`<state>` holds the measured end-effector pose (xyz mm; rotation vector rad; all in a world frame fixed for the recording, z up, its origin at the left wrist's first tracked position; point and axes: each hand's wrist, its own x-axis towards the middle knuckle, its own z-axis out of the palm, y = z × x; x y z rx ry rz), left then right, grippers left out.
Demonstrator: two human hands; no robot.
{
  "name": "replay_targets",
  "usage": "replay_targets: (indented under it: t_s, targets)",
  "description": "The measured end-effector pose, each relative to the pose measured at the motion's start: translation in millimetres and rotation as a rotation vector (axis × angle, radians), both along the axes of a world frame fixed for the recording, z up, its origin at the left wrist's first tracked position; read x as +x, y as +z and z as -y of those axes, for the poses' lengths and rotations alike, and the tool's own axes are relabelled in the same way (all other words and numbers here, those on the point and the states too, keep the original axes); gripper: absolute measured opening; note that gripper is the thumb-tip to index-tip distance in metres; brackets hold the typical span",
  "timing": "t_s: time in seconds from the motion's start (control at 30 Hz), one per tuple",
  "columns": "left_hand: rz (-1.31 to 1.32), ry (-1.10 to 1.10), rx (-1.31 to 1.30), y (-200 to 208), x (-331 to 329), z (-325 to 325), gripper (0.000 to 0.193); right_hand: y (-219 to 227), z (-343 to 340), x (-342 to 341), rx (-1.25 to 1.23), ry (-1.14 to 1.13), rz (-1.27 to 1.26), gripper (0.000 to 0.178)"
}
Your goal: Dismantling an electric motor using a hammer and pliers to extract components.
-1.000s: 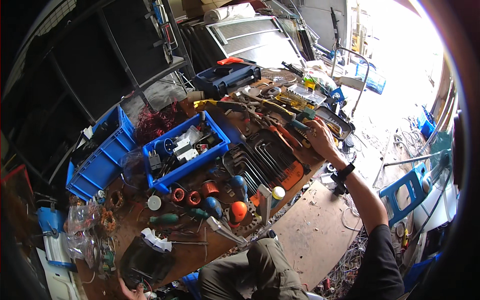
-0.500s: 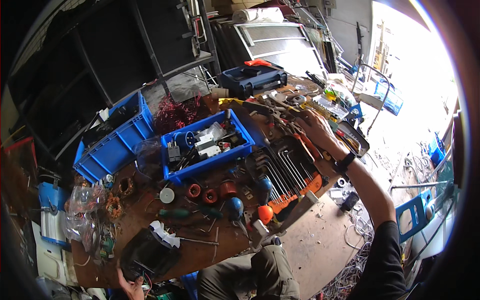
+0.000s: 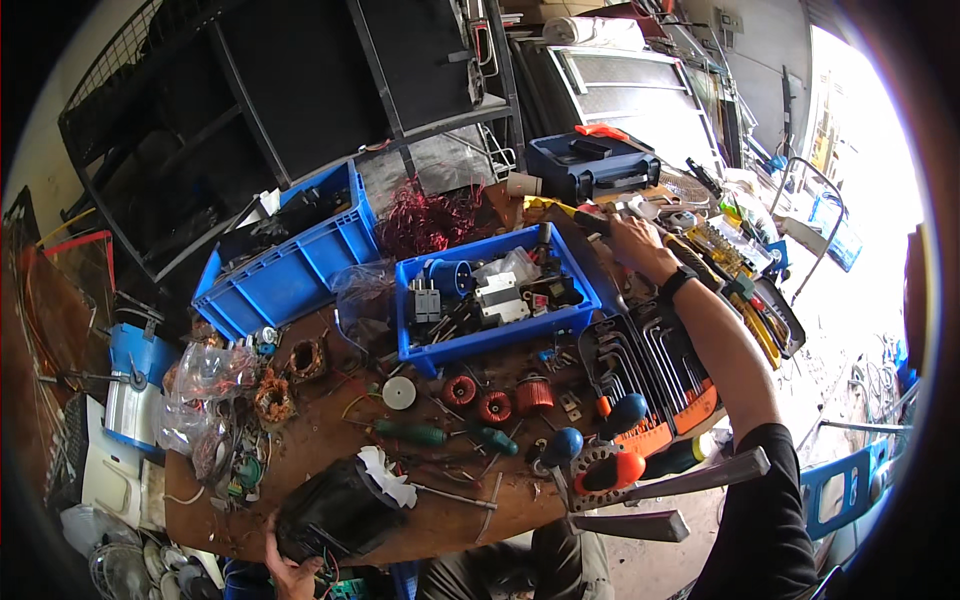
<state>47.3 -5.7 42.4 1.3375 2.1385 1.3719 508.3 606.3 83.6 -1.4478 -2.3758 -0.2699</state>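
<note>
My left hand (image 3: pixel 290 572) grips the lower near edge of a black rounded housing (image 3: pixel 335 512) at the bench's front. A white finned wheel (image 3: pixel 386 480) sits at the housing's upper right, and thin wires hang by my thumb. At the far right, my right hand (image 3: pixel 642 248) reaches among hand tools, beside a dark handle next to a yellow tool (image 3: pixel 548 203). The back of that hand hides its fingertips, so any hold there is unclear. Hex key sets (image 3: pixel 625 375) in black and orange holders lie below my right forearm.
A blue bin (image 3: pixel 490 345) of electrical parts stands mid-bench, with a larger blue crate (image 3: pixel 290 270) behind left. Red copper coils (image 3: pixel 495 407), screwdrivers (image 3: pixel 410 432) and a clamp-like metal tool (image 3: pixel 690 478) lie nearer. A dark blue toolbox (image 3: pixel 590 165) stands at the back.
The view has swung left, so the bench sits farther right in the picture. Across the tools, my right hand has moved left toward the blue bin. My left hand still holds the housing.
</note>
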Motion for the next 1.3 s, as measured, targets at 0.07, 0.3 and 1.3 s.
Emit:
replay_targets:
  t_s: [0.07,0.3,1.3]
  targets:
    - [0.000,-0.019,-0.002,-0.5,-1.0,-5.7,0.077,-14.6,-10.6,14.9,0.130,0.008,0.016,0.045]
    - [0.061,0.013,-0.002,-3.4,-2.1,6.5,0.075,-1.2,19.9,9.9,-0.005,-0.061,-0.314,0.046]
    - [-0.078,-0.149,0.313,-10.0,-15.3,-19.3,0.081,132.6,527.1,51.8,-0.675,0.221,-1.574,0.046]
